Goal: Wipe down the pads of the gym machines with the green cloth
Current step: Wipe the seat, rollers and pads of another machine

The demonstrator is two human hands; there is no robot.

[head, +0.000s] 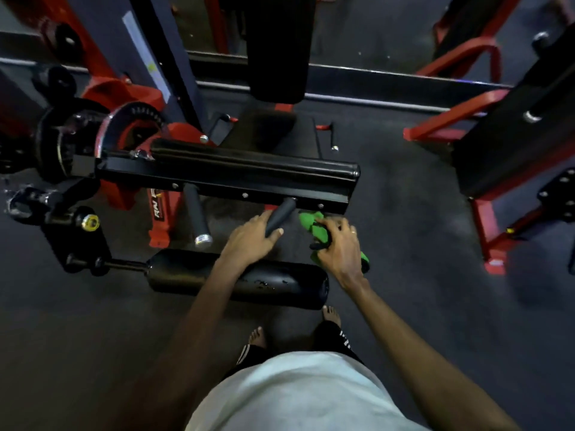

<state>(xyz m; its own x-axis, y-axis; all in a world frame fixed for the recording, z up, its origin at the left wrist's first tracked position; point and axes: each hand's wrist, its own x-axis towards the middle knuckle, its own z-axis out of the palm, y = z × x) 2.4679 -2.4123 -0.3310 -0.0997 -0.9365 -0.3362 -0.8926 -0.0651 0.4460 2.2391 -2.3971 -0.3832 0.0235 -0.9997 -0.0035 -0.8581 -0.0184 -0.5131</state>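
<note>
My left hand [249,241] grips the black handle [281,213] that sticks out under the machine's black bar. My right hand [337,244] holds the bunched green cloth [311,223] just right of that handle, below the bar's right end. A long black pad [249,161] runs along the top of the bar. A black roller pad [236,279] lies lower, under my forearms, with scuffed spots on its surface. Farther back are the dark seat pad [273,132] and an upright back pad [277,57].
A second black handle [196,213] with a metal end hangs left of the one I grip. Red frame, weight plates [62,141] and a yellow pin knob [88,222] crowd the left. Another red and black machine [497,135] stands at right. My bare feet [331,315] are on the dark floor.
</note>
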